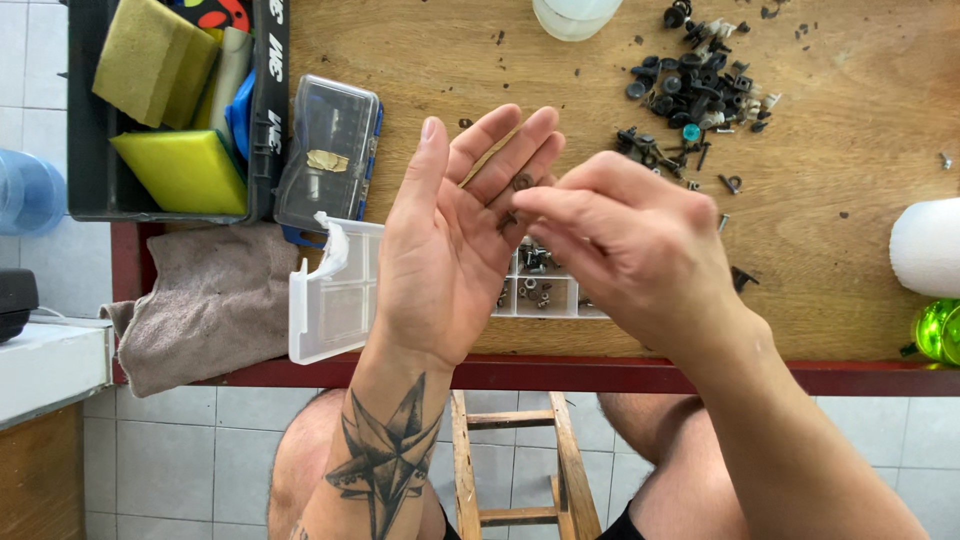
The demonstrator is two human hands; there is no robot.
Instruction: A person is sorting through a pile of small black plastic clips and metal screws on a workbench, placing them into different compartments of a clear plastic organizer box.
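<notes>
My left hand (450,240) is raised palm up over the table's front edge, fingers together and flat. A few small dark screws or washers (520,183) rest on its fingers. My right hand (630,250) comes in from the right, its fingertips pinched at those small parts on the left fingers. Below both hands lies a clear plastic compartment box (335,300) with its lid flipped open to the left; some of its cells hold small metal parts (535,290).
A pile of dark screws, washers and clips (695,90) lies on the wooden table (840,200). A black bin with sponges (170,110), a small clear case (328,150), a grey cloth (210,300), a white roll (925,248), a green object (938,330) and a wooden stool (520,470) surround me.
</notes>
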